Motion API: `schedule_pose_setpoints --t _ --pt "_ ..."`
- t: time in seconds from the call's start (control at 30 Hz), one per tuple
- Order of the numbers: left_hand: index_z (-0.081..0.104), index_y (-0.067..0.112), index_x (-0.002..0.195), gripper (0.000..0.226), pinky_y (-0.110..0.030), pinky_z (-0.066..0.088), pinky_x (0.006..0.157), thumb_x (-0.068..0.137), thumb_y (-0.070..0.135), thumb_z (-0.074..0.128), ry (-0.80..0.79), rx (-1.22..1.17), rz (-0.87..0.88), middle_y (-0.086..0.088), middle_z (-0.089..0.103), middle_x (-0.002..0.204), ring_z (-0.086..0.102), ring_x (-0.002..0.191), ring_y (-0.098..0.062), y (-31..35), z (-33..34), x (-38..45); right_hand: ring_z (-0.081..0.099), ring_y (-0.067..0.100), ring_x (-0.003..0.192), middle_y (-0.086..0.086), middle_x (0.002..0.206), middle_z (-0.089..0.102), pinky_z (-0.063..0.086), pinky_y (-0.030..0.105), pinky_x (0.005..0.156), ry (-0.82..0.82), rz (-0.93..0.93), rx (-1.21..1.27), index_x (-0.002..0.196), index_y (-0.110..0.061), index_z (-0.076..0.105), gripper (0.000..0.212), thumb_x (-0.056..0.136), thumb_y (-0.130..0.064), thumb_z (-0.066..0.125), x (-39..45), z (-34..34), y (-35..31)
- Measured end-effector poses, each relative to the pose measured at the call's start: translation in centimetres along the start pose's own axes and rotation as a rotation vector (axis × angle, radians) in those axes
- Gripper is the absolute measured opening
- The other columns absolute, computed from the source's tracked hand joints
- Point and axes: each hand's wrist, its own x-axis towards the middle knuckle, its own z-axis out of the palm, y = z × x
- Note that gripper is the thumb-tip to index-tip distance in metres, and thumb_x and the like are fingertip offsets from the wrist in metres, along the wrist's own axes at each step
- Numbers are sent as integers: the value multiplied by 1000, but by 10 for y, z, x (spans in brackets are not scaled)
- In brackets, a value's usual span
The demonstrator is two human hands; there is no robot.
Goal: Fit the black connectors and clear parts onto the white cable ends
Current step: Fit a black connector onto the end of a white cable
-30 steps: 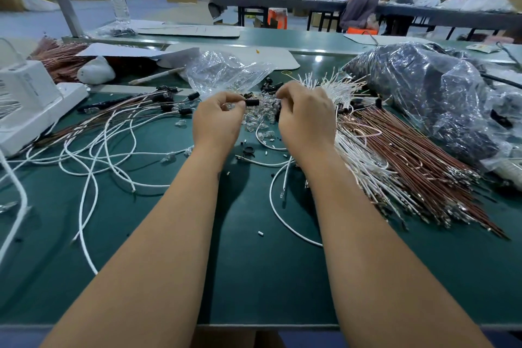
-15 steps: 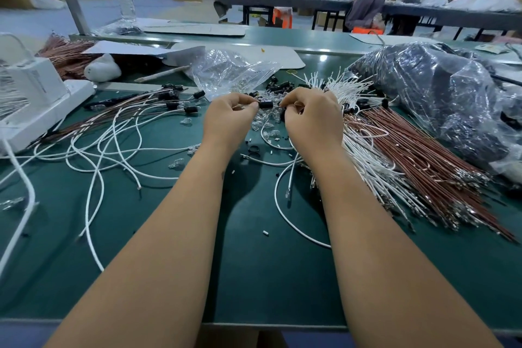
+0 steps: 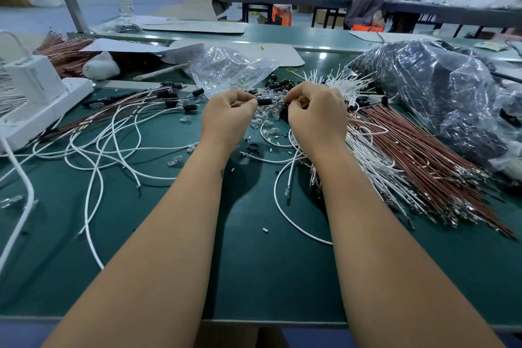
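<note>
**A:** Head view, looking down at the green table (image 3: 254,277). What are the two hands doing?

**B:** Both are raised a little over the middle of the table, close together. The left hand (image 3: 226,118) has its fingers curled, and its fingertips pinch one end of a small black connector (image 3: 264,101). The right hand (image 3: 317,116) is also curled, with its fingertips at the other side of the connector. They seem to pinch something thin there, but it is too small for me to tell what it is.

**B:** The connector lies sideways in the gap between the two hands.

**A:** And the other parts, where are they?

**B:** Just under and behind the hands is a small heap of clear parts (image 3: 268,118), with more loose black connectors (image 3: 278,83) behind it. A bundle of white cables (image 3: 347,87) fans out at the right hand, and beside it, further right, lie many brown wires (image 3: 423,161). One white cable (image 3: 285,206) curves on the table under the right forearm.

**A:** And on the left side?

**B:** Loose white cables with black ends (image 3: 113,144) are spread there, near a white machine (image 3: 36,99). A clear plastic bag (image 3: 228,68) is behind the hands, and a big dark bag (image 3: 440,93) is far right.
</note>
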Motion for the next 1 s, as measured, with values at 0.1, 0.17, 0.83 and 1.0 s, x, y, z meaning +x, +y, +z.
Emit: schedule_pose_setpoints --t 0.1,0.17,0.83,1.0 --pt "68 17 83 8 -11 31 44 89 16 63 -33 -7 12 15 43 42 35 40 1 2 2 -1 49 21 102 -2 97 67 31 25 80 -39 -48 -17 95 -23 72 25 88 -10 52 -1 4 -1" --pt "68 15 87 7 -11 32 45 89 16 62 -44 5 19 15 45 45 37 40 2 3 3 -3 49 22 105 1 101 68 30 24 82 -49 -66 -20 99 -21 73 28 89 -7 51 -1 6 0" --pt "71 11 96 15 -9 44 79 87 6 60 25 284 317 -2 69 92 60 87 -13 7 4 -5 55 25 99 6 100 70 44 35 89 -182 -157 56 109 -12 70 26 87 -11 57 -4 8 -8" --pt "68 24 98 14 -32 21 89 90 19 57 272 663 213 3 64 109 43 112 -23 1 3 0 55 22 88 6 100 69 39 32 76 -96 -148 -151 112 -13 65 21 96 -17 53 0 7 1"
